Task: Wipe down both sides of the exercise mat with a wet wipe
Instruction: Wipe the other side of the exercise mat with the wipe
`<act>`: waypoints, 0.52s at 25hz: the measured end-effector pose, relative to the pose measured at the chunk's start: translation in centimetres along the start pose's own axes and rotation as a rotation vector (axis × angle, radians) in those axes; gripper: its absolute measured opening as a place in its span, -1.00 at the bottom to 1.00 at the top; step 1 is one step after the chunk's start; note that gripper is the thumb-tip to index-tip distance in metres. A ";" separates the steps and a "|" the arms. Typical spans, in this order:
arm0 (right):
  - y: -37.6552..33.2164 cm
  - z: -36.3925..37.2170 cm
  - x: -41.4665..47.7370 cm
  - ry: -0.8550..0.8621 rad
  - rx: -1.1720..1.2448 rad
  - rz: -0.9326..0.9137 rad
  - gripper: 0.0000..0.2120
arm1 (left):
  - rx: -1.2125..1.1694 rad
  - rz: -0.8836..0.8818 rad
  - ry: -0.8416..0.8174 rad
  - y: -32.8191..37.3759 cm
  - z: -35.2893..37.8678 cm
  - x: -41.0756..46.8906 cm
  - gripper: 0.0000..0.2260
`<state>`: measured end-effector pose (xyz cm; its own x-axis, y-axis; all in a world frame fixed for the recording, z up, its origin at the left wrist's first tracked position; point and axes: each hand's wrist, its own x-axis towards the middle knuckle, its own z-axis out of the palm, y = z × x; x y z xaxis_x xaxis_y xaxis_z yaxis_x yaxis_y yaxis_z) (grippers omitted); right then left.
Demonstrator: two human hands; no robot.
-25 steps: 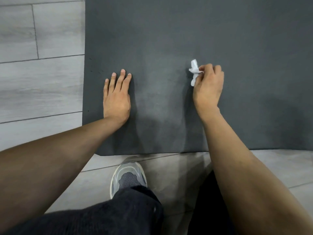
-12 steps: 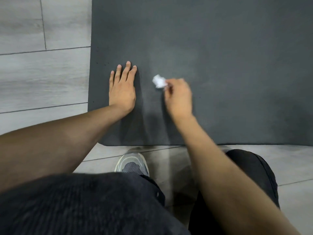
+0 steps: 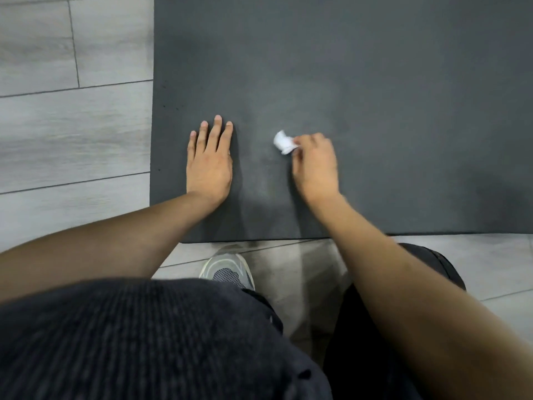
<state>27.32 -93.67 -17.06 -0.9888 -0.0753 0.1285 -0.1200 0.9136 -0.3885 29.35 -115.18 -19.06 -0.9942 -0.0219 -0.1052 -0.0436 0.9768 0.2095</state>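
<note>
At the far left lies a floor (image 3: 72, 134) of pale grey wood-look planks, which also runs along the near side beneath the person. Beside it, a dark grey exercise mat (image 3: 375, 82) lies flat on the floor, filling most of the upper part of the head view; its left edge and near edge meet at a corner toward the lower left.

Near that corner, the left hand (image 3: 209, 163) rests palm-down on the mat, fingers straight and held close together, pointing away from the person, holding nothing.

Just to its right, with a strip of bare mat between them, a small crumpled white wet wipe (image 3: 284, 142) touches the mat's surface. The right hand (image 3: 315, 164) pinches the wipe at its fingertips, the fingers curled over it and the knuckles up; the hand looks slightly blurred. The wipe sticks out to the left of the fingers, toward the left hand.

Below the mat's near edge, the toe of a grey shoe (image 3: 227, 268) sits on the floor, between the two forearms. Dark clothing fills the bottom of the view.
</note>
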 end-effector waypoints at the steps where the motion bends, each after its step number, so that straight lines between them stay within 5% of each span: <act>1: -2.3 0.6 -2.1 -0.055 0.049 -0.120 -0.82 | -0.008 -0.016 -0.001 0.2 0.0 0.2 -0.47; 4: -7.1 1.9 -9.1 -0.237 0.076 -0.535 -0.85 | -0.018 -0.035 0.001 0.3 -0.2 0.2 -0.47; 6: -5.4 1.6 -8.8 -0.227 0.015 -0.615 -0.88 | -0.024 -0.027 0.014 0.2 -0.2 0.1 -0.48; 13: 6.5 -2.8 -4.2 0.110 -0.156 0.159 -0.84 | -0.022 -0.046 0.043 0.9 0.3 0.0 -0.44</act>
<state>30.96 -86.32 -17.53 -0.9776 0.1105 0.1792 0.0598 0.9618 -0.2670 29.36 -114.24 -19.17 -0.9943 -0.0764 -0.0739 -0.0914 0.9697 0.2265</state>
